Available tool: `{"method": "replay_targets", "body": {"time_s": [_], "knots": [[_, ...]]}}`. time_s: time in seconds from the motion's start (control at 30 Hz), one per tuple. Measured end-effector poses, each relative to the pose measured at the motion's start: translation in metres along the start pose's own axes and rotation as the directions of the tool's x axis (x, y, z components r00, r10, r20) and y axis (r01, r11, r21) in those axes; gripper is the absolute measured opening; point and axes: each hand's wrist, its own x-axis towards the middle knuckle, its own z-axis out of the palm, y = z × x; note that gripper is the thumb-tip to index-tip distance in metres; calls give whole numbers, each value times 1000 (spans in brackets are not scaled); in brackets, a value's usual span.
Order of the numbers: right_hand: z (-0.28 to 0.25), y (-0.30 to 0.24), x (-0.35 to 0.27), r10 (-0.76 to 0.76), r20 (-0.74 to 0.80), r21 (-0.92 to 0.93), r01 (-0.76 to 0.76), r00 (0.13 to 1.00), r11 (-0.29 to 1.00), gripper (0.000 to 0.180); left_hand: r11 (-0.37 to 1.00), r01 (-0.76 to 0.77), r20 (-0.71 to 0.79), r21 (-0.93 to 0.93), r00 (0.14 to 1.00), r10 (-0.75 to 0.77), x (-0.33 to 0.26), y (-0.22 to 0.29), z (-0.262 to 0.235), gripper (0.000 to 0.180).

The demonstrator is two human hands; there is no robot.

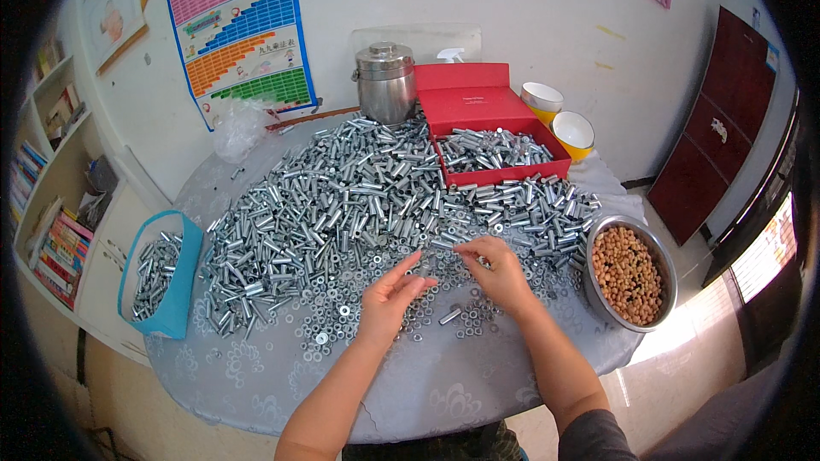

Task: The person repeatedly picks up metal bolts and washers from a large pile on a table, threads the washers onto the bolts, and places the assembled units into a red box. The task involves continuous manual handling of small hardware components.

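Observation:
A wide heap of silvery metal sleeves and bolts (333, 196) covers the far and middle part of the table. Along its near side lie many loose nuts and washers (329, 324). Over this near edge is my left hand (389, 299), its thumb and fingers apart and nothing visible between them. To its right, my right hand (497, 275) has its thumb and fingertips pinched together above the small parts. Whatever the pinch holds is too small to make out. A single metal sleeve (450, 316) lies among the nuts below the right hand.
An open red box (508, 175) full of metal parts sits at the far right, near a steel canister (384, 90) and yellow bowls (574, 135). A blue basket (184, 290) stands left; a steel bowl (595, 286) of brown pieces stands right. The grey-clothed table (248, 388) curves nearest me.

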Motion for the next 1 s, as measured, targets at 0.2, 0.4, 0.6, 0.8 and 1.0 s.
{"method": "replay_targets", "body": {"time_s": [0.2,0.4,0.6,0.8,1.0], "knots": [[3,18,-1,-207,126,-363,239,970,901,18,999,1,15,-38,1000,0,5,-3,-11,35],[2,25,-1,-161,101,-337,186,982,923,16,993,49,-110,-110,992,-62,7,-2,-10,22],[11,-3,-3,267,155,391,-307,951,867,13,971,78,-175,-226,977,-119,7,-5,-15,16],[19,-3,-5,232,288,600,-364,929,713,9,949,143,-199,-283,959,-204,6,1,-10,14],[20,-6,-5,238,308,642,-386,921,662,10,915,159,-171,-371,956,-236,6,-6,-13,11]]}}
